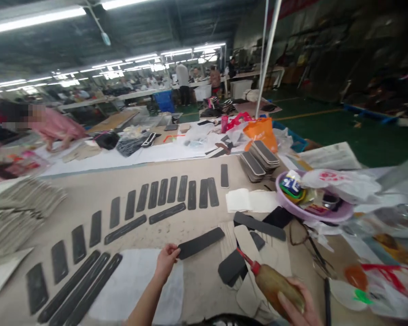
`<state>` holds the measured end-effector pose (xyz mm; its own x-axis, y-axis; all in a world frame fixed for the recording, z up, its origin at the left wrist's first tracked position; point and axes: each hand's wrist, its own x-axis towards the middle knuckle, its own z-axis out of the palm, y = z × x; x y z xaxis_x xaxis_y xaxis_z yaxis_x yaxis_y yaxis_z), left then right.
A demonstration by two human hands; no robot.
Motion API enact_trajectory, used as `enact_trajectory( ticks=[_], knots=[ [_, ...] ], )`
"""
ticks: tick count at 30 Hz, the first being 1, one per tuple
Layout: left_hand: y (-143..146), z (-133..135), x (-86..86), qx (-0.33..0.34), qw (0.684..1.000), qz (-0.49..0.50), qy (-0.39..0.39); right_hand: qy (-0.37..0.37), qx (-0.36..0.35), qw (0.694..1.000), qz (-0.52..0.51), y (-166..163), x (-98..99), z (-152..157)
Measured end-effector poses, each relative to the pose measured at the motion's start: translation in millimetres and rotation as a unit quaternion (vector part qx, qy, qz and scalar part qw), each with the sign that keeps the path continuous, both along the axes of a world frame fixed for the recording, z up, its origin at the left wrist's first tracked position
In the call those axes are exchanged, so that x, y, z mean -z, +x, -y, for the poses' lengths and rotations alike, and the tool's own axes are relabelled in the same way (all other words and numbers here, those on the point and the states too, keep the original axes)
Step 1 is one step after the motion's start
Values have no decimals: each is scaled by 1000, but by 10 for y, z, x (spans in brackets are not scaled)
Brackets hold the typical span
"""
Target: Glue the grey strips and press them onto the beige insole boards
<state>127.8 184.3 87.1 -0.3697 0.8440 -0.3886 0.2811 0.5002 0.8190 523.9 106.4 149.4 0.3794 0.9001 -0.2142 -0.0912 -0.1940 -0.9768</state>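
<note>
Left grip [167, 261] pinching a dark strip [202, 243], right grip [308, 309] round a bottle [273, 281]. Looks like coating prep; next probably needs bottle over strip.

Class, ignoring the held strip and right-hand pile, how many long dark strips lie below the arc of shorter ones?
5: outer strip, middle strip and inner strip side by side, lower left; left strip and right strip, nearer centre. Some may lie outside frame.
</note>
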Motion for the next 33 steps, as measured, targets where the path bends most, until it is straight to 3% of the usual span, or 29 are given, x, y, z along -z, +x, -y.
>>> enact_trajectory(
  ticks=[5, 9, 11, 16, 24, 33],
  knots=[
    [-478, 530, 244, -34, 985, -168, -33, 10, -191, 977, 90, -661, 26, -379],
    [-590, 691, 320, -34, 979, -202, -16, 104, -286, 938, 167, -1258, 117, -595],
    [-614, 758, 327, 4, 978, -208, 1, 167, -339, 902, 211, -1522, 189, -655],
    [-662, 864, 349, 172, 959, -224, 0, 263, -444, 821, 245, -2003, 379, -683],
    [-719, 798, 471, 186, 964, -188, -27, 306, -499, 759, 285, -2348, 600, -667],
    [-755, 779, 504, 207, 958, -195, -29, 312, -520, 723, 331, -2551, 614, -659]
  ],
)
